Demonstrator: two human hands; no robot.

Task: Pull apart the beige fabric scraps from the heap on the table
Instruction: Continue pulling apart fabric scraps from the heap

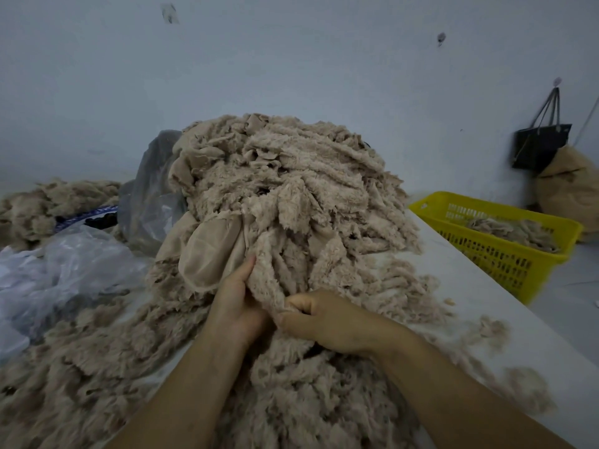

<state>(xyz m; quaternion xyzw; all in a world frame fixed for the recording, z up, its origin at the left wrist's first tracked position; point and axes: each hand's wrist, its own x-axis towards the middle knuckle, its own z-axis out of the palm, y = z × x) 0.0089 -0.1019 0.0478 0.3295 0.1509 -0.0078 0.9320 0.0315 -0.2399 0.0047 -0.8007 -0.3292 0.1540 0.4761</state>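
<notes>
1. Beige fabric scraps [291, 196] stand in a tall heap on the white table [486, 296], straight ahead of the person. Looser scraps spill down the near slope and lie under both forearms.
2. A fleecy scrap [278, 280] at the foot of the heap sits between the two hands. Its long axis runs from the hands up and away into the pile, and its far end is buried among other strips.
3. The left hand [238, 303] has its grip on the scrap's left fold. The thumb points up along the cloth and the fingers are tucked out of sight behind it. This hand sits a little higher and deeper in the heap, just beside a sheer mesh piece [207, 251].
4. The right hand [327, 322] has its fingers curled, pinching the scrap's near lower edge. It is the nearer hand to the person, and its knuckles almost meet the left hand.
5. Both grips are bunched on the same short stretch of cloth. Separating it likely means drawing the hands apart sideways, or pulling toward the body along the scrap's length.
6. The buried far end may drag neighbouring strips down with it.
7. A yellow basket [479, 207] holding a few scraps stands well off to the right, and clear plastic bags [74, 264] lie to the left.
</notes>
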